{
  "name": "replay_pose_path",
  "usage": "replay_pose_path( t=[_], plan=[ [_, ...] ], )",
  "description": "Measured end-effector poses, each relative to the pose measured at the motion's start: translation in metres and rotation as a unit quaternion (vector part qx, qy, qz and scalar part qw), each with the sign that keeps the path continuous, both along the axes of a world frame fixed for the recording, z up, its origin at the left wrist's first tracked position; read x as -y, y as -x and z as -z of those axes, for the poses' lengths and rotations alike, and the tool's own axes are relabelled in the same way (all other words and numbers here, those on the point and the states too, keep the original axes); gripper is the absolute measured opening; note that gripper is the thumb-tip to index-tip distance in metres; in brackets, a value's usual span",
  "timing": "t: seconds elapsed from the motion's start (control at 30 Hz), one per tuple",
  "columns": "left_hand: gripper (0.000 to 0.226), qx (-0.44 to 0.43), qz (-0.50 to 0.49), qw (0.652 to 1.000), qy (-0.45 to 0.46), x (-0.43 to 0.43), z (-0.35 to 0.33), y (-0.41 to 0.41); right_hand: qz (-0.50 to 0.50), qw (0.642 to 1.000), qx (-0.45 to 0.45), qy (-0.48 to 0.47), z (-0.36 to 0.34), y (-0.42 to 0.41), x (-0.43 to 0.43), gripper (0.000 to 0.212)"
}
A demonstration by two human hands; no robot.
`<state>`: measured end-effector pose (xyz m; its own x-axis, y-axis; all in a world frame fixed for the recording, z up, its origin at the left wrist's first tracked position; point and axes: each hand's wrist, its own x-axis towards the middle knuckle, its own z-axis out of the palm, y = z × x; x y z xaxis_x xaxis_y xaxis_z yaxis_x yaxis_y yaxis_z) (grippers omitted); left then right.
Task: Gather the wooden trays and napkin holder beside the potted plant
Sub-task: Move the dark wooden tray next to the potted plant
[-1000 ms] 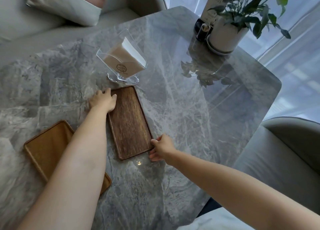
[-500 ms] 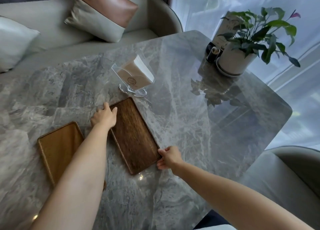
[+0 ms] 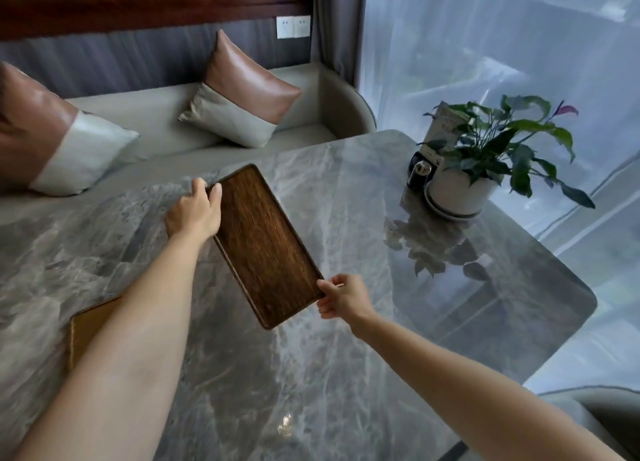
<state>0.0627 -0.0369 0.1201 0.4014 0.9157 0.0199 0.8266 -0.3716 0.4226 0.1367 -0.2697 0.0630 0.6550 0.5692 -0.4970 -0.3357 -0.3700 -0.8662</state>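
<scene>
A dark wooden tray (image 3: 265, 244) is held tilted above the grey marble table (image 3: 346, 374). My left hand (image 3: 195, 212) grips its far left edge and my right hand (image 3: 343, 297) grips its near right corner. A lighter wooden tray (image 3: 91, 325) lies flat on the table at the left, mostly hidden under my left forearm. The potted plant (image 3: 485, 162) in a white pot stands at the table's far right corner. The napkin holder is out of sight, behind the raised tray or my hands.
A card stand (image 3: 441, 128) and a small dark object (image 3: 420, 173) sit just left of the pot. A sofa with two cushions (image 3: 242, 93) runs along the table's far side. A sheer curtain hangs at the right. A grey chair (image 3: 602, 412) stands at the near right.
Both hands have lifted the dark tray off the table and tilted it. The view has swung upward, showing the sofa and wall. The napkin holder has gone out of sight.
</scene>
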Motion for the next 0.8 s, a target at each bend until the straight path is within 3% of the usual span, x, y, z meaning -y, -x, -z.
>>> replay_pose_path(
  t=[0.33,0.67,0.8],
  plan=[
    [0.048,0.035,0.066,0.997,-0.003,0.046,-0.028,-0.154,0.066,0.995,0.076,-0.012,-0.027,-0.14,0.054,0.027],
    [0.053,-0.075,0.121,0.986,0.089,0.104,0.046,-0.268,0.134,0.984,0.065,0.095,0.019,-0.245,0.118,0.022],
    [0.057,-0.123,0.126,0.974,0.143,0.109,0.079,-0.295,0.126,0.981,0.06,0.132,0.043,-0.271,0.129,0.03]
  ],
)
